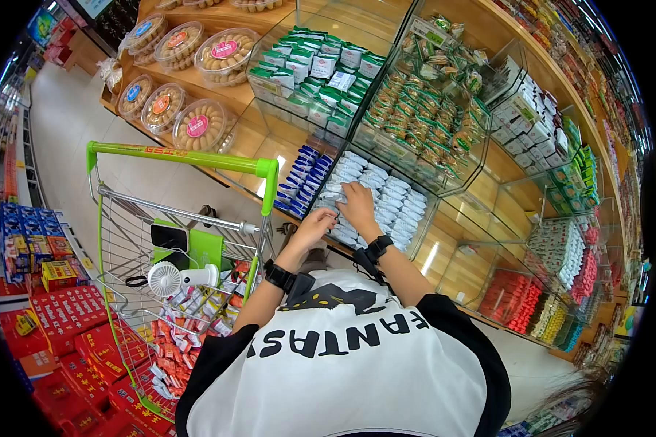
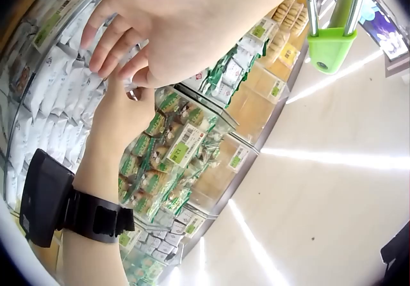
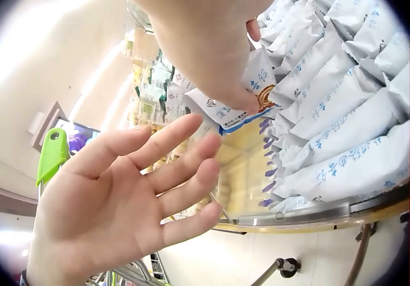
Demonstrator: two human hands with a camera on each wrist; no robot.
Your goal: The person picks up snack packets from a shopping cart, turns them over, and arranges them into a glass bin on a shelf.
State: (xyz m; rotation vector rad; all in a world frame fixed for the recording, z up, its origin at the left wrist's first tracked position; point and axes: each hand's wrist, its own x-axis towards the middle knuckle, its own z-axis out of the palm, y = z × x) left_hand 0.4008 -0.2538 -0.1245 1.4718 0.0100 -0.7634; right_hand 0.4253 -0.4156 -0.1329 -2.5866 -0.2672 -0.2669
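White packets with blue print [image 1: 397, 200] stand in close rows in a clear bin on the shelf. Over their near side is my right hand [image 1: 358, 205]. In the right wrist view this right hand [image 3: 205, 36] grips one white packet [image 3: 229, 110] that has a brown picture and a blue edge. My left hand [image 1: 315, 227] is beside it, near the bin's front left corner. Seen in the right wrist view, the left hand [image 3: 128, 193] has its palm showing, fingers loosely extended and nothing held. The left wrist view shows its fingers [image 2: 118, 49] overlapping the right hand.
A shopping cart [image 1: 182, 154] holding red and white packets and a small white fan [image 1: 166, 279] stands at my left. Blue packets [image 1: 304, 178], green packets [image 1: 321, 62] and brown-and-green packets [image 1: 423, 109] fill neighbouring clear bins. Round biscuit tubs [image 1: 226, 54] line the shelf's left end.
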